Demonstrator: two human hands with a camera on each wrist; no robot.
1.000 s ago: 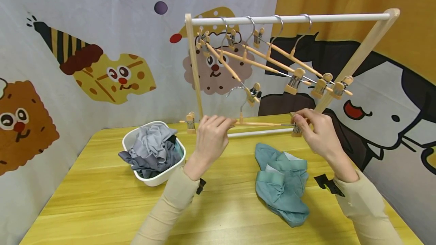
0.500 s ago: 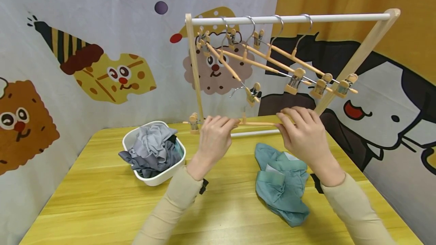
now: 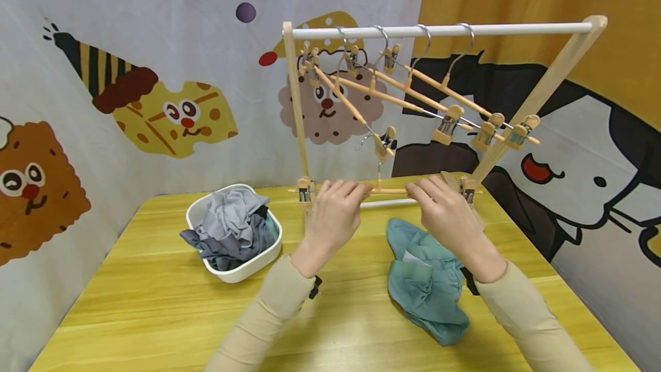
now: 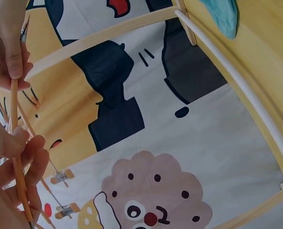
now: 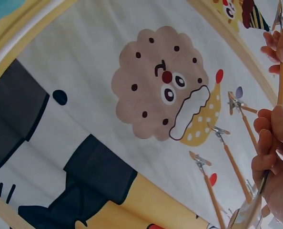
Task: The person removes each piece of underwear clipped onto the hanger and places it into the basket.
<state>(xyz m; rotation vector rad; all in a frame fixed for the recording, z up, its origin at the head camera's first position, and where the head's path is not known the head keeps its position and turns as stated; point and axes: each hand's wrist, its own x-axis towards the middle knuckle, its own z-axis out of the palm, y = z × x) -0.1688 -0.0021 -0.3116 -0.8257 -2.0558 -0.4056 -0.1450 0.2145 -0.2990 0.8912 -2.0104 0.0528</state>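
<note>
My left hand [image 3: 335, 211] and right hand [image 3: 446, 214] both grip the orange bar of a clip hanger [image 3: 389, 191], held level in front of the rack. A clip [image 3: 304, 189] shows beyond the left hand, another clip [image 3: 467, 188] beyond the right. Behind the bar rises the hanger's metal hook, partly lost against the rack's hangers. In the left wrist view, fingers and thumb wrap the hanger bar [image 4: 15, 105]. The right wrist view shows the right hand [image 5: 279, 157] curled round the same bar. Below the right hand, a crumpled teal garment [image 3: 428, 286] lies on the table.
A wooden rack with a white top rail [image 3: 506, 28] stands behind the hands. Several clip hangers [image 3: 428, 99] hang from it, tilted. At left, a white basket [image 3: 240, 273] holds grey and dark clothes [image 3: 232, 223]. A patterned curtain [image 3: 206, 16] closes off the back.
My right hand has left the hanger's right clip and moved left onto the bar. The hanger and my left hand have shifted slightly right. The teal garment stays put.
</note>
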